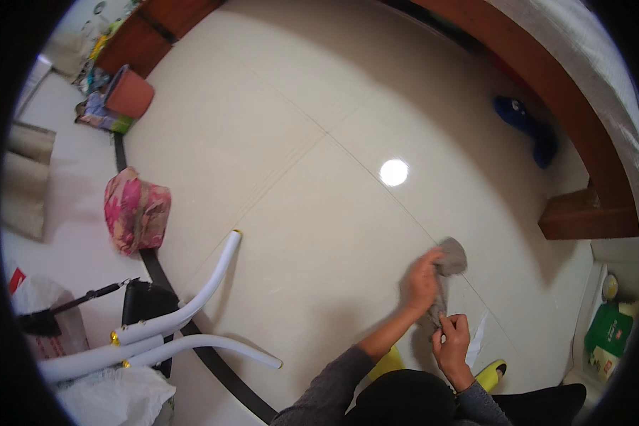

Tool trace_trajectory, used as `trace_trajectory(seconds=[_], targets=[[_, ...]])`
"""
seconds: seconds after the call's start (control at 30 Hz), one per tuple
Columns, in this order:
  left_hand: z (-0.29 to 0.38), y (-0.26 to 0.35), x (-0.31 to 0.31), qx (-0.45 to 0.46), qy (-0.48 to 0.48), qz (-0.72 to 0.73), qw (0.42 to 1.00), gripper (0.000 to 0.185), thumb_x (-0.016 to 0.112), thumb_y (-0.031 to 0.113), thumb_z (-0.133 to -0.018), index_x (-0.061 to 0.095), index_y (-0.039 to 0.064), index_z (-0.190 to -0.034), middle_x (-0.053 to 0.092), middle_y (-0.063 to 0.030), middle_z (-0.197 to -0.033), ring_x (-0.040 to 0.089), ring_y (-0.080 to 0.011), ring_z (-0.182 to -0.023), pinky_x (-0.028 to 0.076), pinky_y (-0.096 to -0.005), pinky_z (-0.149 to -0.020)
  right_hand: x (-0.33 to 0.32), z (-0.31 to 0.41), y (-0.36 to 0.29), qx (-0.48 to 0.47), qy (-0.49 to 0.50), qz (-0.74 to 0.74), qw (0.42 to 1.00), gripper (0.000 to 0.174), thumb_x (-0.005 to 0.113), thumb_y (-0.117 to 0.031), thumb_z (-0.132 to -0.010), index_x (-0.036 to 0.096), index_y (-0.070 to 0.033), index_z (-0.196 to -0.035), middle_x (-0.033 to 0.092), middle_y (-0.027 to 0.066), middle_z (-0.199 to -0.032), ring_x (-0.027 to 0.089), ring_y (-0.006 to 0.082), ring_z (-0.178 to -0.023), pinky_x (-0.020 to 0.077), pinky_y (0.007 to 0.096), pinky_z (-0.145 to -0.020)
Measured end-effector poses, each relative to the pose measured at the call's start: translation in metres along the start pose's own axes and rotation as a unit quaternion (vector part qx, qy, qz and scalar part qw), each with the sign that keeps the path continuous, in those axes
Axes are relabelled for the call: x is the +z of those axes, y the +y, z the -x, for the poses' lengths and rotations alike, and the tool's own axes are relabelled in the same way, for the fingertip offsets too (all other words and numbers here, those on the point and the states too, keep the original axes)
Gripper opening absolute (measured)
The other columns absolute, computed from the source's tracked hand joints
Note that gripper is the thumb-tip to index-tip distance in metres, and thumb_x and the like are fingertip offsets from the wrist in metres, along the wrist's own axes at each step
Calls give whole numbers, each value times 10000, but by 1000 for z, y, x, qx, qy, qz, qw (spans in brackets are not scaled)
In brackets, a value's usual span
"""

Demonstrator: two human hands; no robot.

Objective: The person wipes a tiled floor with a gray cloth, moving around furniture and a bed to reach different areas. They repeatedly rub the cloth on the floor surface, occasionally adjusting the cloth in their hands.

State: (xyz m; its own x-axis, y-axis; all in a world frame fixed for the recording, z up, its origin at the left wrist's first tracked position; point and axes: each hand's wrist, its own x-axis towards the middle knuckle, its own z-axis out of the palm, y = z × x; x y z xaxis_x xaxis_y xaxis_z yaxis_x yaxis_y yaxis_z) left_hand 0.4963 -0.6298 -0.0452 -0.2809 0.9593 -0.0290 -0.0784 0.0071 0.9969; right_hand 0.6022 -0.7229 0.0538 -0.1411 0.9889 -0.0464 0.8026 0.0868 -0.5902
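Note:
A grey-brown cloth, twisted along its length with a rounded bunch at its far end, hangs between my hands above the tiled floor. At the bunched end, my left hand holds the cloth, slightly blurred. Closer to my body, my right hand pinches the narrow lower end between thumb and fingers. A white strip, perhaps paper, lies just right of my right hand. Below it shows a yellow-green slipper on a foot.
A white curved-legged stand reaches in from the left, beside a black bag and plastic bags. A pink patterned fabric bundle and a reddish bin line the left wall. Blue slippers lie near a wooden bed frame.

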Motion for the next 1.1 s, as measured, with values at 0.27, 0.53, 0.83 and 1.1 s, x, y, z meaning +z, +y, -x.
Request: trace_trajectory(seconds=[0.27,0.53,0.83,1.1], targets=[[18,5,-243,-52,446,-215,867,421,441,1,-927,456,-80,-1340,460,-202,-1422,435,-337,-1316,316,-433,-1117,135,-73,-88,-390,-151,-151,896,292,610,-23,-732,656,-38,-1021,555,111,-900,552,289,-834,450,397,-698],[-46,-36,-289,-6,232,-531,815,575,518,32,-890,331,-82,-1421,207,-251,-1551,193,-471,-1414,179,-508,-1170,222,-111,-115,-480,-145,50,864,180,581,-84,-769,622,-15,-931,521,86,-912,505,247,-871,413,336,-688],[-388,-48,-237,133,156,-519,830,523,505,71,-902,395,-77,-1391,273,-255,-1525,234,-477,-1396,200,-493,-1168,238,-356,-145,-299,23,198,933,147,617,-54,-741,674,3,-865,513,108,-1068,488,255,-992,447,346,-784],[-503,-73,-60,287,-51,-528,798,521,486,97,-846,473,-12,-1355,340,-201,-1512,336,-472,-1334,272,-519,-1116,168,-450,-66,-119,-35,248,961,311,646,-77,-777,654,9,-1075,519,142,-1143,493,311,-1076,456,386,-874]])
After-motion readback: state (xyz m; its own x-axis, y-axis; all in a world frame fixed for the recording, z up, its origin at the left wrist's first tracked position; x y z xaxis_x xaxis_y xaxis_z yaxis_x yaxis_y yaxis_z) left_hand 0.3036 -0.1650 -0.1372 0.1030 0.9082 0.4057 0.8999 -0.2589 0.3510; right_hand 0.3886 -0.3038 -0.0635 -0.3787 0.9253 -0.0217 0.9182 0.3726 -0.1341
